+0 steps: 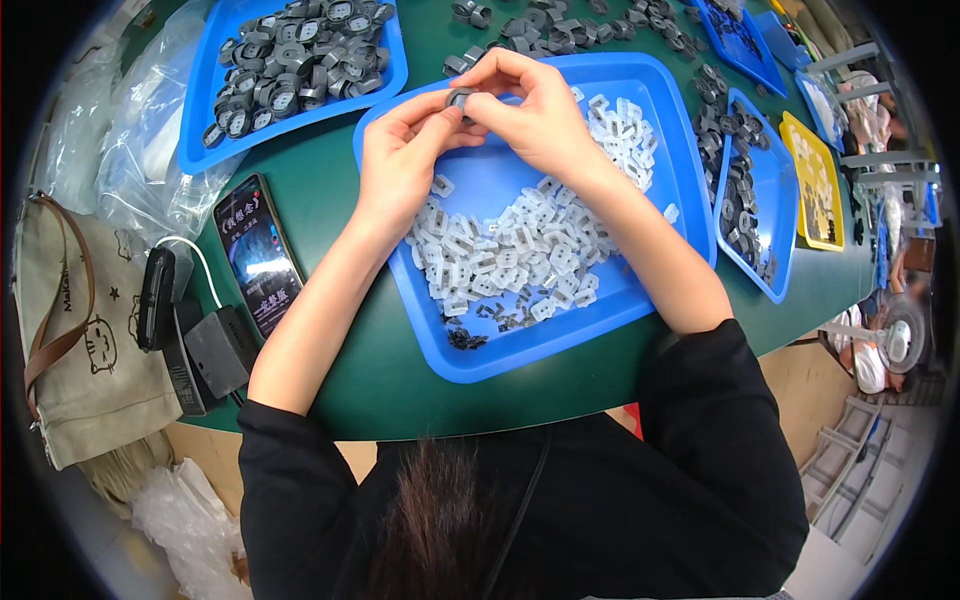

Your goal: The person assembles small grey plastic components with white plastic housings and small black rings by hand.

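Note:
Between my two hands, above the far side of a blue tray (540, 362), is a small dark grey round plastic part (459, 98). The fingers of my left hand (398, 160) close on its left side. From the other side, my right hand (540, 118) pinches it with thumb and fingers. The fingertips hide much of the part. Below the hands, the tray holds a heap of small translucent white plastic pieces (500, 245). Tiny black pieces (466, 340) lie in its near left corner.
A blue tray (190, 140) of grey round parts stands at far left, beside plastic bags (150, 110). Loose grey parts (545, 28) lie beyond my hands. Rightward are another blue tray (775, 190) and a yellow tray (835, 215). A phone (260, 255), black adapter (220, 350) and canvas bag (120, 390) are leftward.

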Tool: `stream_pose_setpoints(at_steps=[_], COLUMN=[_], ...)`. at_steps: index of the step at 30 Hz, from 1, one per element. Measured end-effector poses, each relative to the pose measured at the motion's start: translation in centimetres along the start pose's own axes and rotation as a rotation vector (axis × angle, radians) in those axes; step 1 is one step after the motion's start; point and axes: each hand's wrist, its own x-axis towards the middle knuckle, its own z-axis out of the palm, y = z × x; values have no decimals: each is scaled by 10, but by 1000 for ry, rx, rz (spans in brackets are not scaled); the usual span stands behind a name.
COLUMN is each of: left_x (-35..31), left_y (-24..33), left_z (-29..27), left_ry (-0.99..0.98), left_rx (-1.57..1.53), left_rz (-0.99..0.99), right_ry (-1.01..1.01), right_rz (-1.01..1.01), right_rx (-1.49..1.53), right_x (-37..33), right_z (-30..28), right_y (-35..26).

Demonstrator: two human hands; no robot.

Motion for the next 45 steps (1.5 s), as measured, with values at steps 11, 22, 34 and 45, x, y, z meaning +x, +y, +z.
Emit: stream_pose_setpoints(at_steps=[11,22,34,45], left_x=[1,0,-1,-2], left_y=[-1,6,8,8], left_z=[-6,-1,1,2], left_ry=[-19,38,65,59], left_rx=[-72,-33,-24,3], left_rz=[-16,32,17,34], right_ry=[-206,30,21,-8], right_rz=[26,-318,-266,-142], right_rx=[31,-255,-191,-214], right_x=[4,1,2,1], right_z=[-17,-14,-18,-20], right_y=[-18,-27,-22,-27])
